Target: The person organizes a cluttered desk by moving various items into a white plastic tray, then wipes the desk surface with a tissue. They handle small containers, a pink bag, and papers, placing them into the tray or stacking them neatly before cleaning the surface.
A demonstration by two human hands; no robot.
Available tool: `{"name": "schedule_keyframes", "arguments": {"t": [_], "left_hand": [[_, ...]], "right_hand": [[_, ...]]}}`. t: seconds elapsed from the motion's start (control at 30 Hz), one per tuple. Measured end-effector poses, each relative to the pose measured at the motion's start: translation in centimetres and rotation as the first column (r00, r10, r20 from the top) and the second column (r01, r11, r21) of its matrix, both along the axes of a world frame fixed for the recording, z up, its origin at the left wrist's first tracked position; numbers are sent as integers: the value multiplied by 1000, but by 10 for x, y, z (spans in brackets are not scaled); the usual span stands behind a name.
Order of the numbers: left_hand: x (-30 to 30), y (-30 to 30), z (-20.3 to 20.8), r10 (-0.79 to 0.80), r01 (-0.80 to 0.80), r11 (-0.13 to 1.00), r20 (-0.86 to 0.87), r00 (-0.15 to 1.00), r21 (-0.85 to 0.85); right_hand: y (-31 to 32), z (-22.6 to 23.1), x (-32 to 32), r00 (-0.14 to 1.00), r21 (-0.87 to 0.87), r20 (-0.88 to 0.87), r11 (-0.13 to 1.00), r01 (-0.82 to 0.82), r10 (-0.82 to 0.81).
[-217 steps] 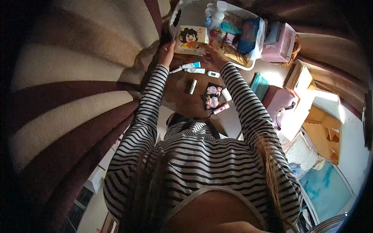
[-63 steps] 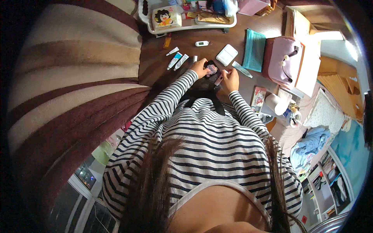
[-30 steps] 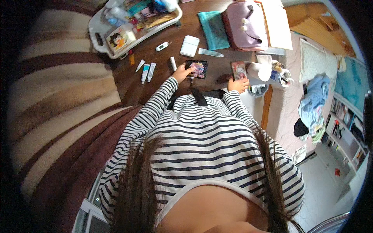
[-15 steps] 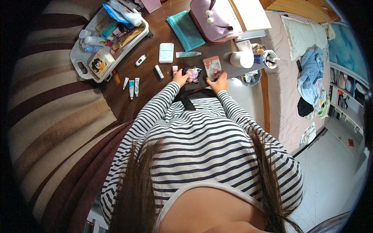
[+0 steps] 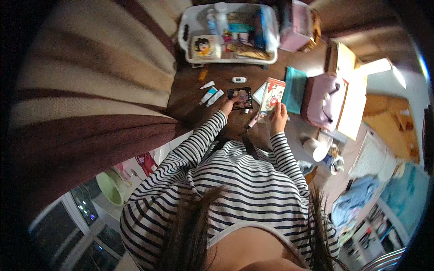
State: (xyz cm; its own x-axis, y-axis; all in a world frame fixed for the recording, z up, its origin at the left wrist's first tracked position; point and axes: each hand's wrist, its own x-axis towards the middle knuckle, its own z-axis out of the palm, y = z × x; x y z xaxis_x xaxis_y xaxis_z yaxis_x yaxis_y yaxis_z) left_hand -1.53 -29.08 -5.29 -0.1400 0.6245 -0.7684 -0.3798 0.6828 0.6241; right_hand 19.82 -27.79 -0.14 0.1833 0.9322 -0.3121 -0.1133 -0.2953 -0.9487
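My left hand (image 5: 228,106) grips a small black packet (image 5: 242,100) with a pinkish printed front by its near left edge. In my right hand (image 5: 279,118) is a small red-and-cream notebook (image 5: 273,93) with a cartoon picture, held by its lower end and raised over the table. Partly covered by it lies a pale blue-white notepad (image 5: 259,94). Just beyond the packet is a white digital thermometer (image 5: 239,80). Left of the packet lie several small tubes (image 5: 208,95). A slim pink item (image 5: 253,120) lies between my hands, its kind unclear.
A white plastic basket (image 5: 271,57) full of bottles and packs stands at the back. To the right are a teal mesh pouch (image 5: 295,92), a pink bag (image 5: 322,103) and a white cup (image 5: 314,149). Striped curtains (image 5: 117,77) hang along the left.
My view has turned toward the left. Both hands have moved farther over the table, to the left among its things; the notebook is now lifted, and the packet is nearer the tubes.
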Motion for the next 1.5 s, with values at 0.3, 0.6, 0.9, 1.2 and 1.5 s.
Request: {"name": "schedule_keyframes", "arguments": {"t": [0.3, 0.6, 0.9, 1.2, 1.5], "left_hand": [[-76, -6, 18, 75, -85, 991, -97, 992, -102], [-88, 13, 10, 32, -24, 984, 39, 999, -177], [-102, 33, -5, 112, -114, 993, 53, 992, 32], [-65, 58, 60, 41, -42, 999, 80, 996, 11], [-57, 58, 86, 39, -46, 996, -94, 995, -80]], "right_hand": [[48, 59, -81, 849, -260, -460, 875, -407, 258], [60, 57, -104, 819, -255, -498, 854, -454, 286], [87, 82, -96, 916, -90, -327, 957, -275, 233], [92, 76, -74, 956, -62, -200, 971, -230, 214], [82, 72, -86, 835, -134, -429, 889, -437, 345]]}}
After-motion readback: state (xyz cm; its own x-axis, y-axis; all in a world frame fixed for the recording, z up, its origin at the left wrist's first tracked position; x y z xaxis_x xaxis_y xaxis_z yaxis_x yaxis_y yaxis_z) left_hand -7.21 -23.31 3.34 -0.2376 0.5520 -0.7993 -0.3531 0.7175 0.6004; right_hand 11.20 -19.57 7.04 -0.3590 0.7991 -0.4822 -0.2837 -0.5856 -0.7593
